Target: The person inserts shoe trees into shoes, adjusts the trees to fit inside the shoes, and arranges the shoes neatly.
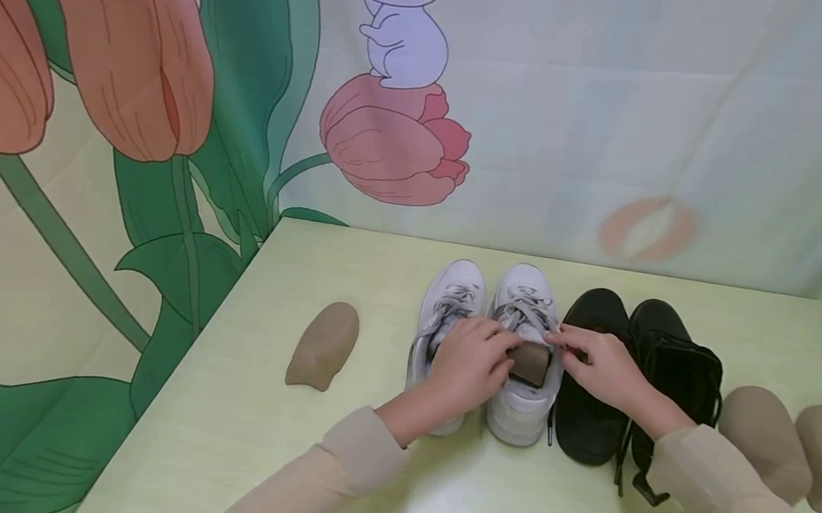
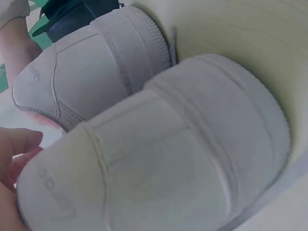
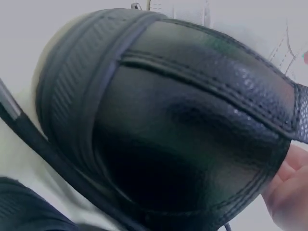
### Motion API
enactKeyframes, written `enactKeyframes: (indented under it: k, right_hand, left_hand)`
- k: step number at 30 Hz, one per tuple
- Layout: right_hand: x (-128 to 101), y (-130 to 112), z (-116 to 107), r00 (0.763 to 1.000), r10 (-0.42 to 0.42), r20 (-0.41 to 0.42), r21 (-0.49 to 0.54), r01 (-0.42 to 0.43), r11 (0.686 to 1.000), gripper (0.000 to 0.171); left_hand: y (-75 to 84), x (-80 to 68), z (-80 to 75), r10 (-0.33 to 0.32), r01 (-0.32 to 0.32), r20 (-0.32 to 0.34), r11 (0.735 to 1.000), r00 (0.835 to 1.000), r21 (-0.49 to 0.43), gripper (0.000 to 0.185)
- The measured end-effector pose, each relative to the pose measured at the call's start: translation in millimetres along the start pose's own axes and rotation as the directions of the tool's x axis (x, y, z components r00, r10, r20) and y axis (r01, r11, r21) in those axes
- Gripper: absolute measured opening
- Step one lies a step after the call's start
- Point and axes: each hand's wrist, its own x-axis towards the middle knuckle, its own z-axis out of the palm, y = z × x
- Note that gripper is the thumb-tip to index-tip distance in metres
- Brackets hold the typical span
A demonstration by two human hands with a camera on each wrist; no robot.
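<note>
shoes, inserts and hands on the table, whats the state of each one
white shoes: side by side, toes pointing away, laced
right white shoe: brown insert partly in its opening
black shoes: side by side, right of the white pair
loose insert: lying alone, left of the shoes
two inserts: lying at the right edge
left hand: fingers on the brown insert
right hand: fingers at the white shoe's opening

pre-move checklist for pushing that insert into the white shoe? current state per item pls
1. Brown insert sits in the opening of the right white shoe: ok.
2. Left hand on the insert: ok.
3. Right hand at the shoe's tongue: ok; grip cannot tell.
4. Insert fully seated: not ok, part shows.
5. Left white shoe upright alongside: ok.
6. Spare insert on the table, apart: ok.
</note>
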Motion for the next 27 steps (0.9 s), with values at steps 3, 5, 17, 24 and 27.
enactKeyframes:
  k: [3, 5, 17, 24, 27]
  right_hand:
    - [-1, 0, 1, 1.0, -0.007, -0.01, -0.002, 0.007, 1.0, 0.026]
    - [-1, -1, 2, 1.0, -0.005, -0.027, -0.027, 0.004, 1.0, 0.026]
    - [12, -10, 8, 0.995, 0.075, -0.067, -0.204, -0.087, 0.975, 0.044]
    - [14, -9, 12, 0.994, -0.041, -0.103, -0.301, 0.008, 0.954, 0.028]
    - [14, -8, 13, 0.99, -0.064, -0.125, -0.308, 0.023, 0.951, 0.023]
  left_hand:
    - [-5.4, -3.9, -1.5, 0.036, -0.041, -0.085, 0.998, 0.996, -0.053, 0.022]
    - [-8.5, -5.8, -2.9, 0.057, -0.067, -0.141, 0.995, 0.988, -0.068, 0.021]
    - [-29.6, -17.6, -10.3, 0.111, -0.139, -0.286, 0.987, 0.952, -0.079, 0.02]
    - [-53.1, -29.4, -10.9, 0.072, -0.09, -0.296, 0.995, 0.952, -0.05, 0.023]
    - [-65.3, -34.8, -10.9, 0.036, -0.051, -0.296, 0.998, 0.954, -0.045, 0.023]
